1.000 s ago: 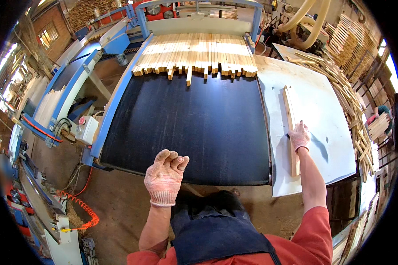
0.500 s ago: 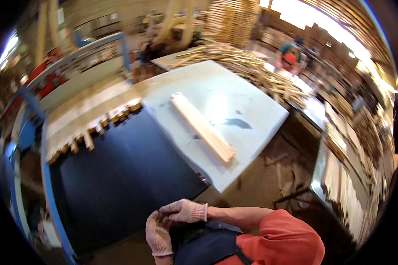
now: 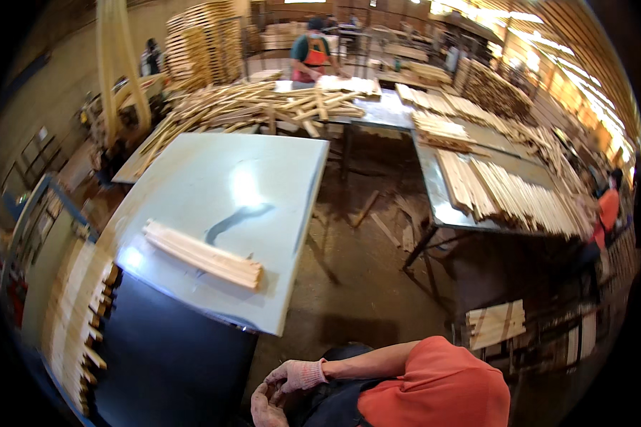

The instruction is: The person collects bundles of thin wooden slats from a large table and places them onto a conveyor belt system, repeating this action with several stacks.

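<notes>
My right hand, in a pale knitted work glove, meets my left hand low in front of my dark apron. Both are closed, fingers curled and touching. Whatever may be pinched between them is too small or hidden to make out. Beyond my hands, a short bundle of pale wooden strips lies slantwise on a light metal-topped table. Beside that table a flat black surface spreads to the lower left, nearest to my left hand. Along its far left side lies a row of uneven-ended boards.
A loose heap of wooden sticks lies behind the table. To the right, another table carries rows of strips. A person stands at the back; another person is at the far right. Offcuts litter the floor.
My view has swung right, so the table and black surface sit further left and the right-hand table shows more fully. My hands stay together, slightly lower in view.
</notes>
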Demonstrator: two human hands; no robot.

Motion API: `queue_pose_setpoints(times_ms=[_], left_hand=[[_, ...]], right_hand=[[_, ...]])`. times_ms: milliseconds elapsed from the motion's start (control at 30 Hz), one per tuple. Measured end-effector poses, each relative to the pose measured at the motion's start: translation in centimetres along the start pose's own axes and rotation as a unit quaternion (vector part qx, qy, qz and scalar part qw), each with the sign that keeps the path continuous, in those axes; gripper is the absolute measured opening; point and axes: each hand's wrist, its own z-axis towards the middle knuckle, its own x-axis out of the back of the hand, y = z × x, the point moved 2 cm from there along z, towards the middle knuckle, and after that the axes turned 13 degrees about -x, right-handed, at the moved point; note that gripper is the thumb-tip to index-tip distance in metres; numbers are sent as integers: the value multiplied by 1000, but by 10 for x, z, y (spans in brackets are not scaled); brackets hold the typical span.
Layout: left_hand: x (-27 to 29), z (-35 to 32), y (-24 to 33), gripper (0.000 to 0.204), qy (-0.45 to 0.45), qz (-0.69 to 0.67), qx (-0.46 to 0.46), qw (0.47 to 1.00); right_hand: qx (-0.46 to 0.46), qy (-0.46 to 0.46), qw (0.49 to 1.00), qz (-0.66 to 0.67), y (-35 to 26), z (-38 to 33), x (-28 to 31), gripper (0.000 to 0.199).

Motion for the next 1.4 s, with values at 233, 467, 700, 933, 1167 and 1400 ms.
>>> queue_pose_setpoints(times_ms=[233, 467, 700, 933, 1167, 1400], left_hand=[[-93, 27, 5, 49, -64, -20, 94, 993], [-209, 40, -26, 52, -139, -85, 177, 971], [-320, 69, -74, 51, -345, -271, 229, 869], [-408, 96, -62, 50, -592, 36, 86, 800], [-483, 147, -87, 40, -634, 258, -42, 728], [-524, 230, -134, 38, -507, -26, 184, 842]], right_hand=[[58, 88, 994, -9, 54, -48, 56, 53], [25, 254, 966, 35, 121, -150, 125, 61], [-49, 477, 877, -36, 179, -233, 179, 50], [-36, 647, 761, 36, 229, -326, 213, 39], [-75, 723, 675, 126, 257, -339, 246, 38], [-94, 600, 766, 213, 239, -339, 324, 51]])
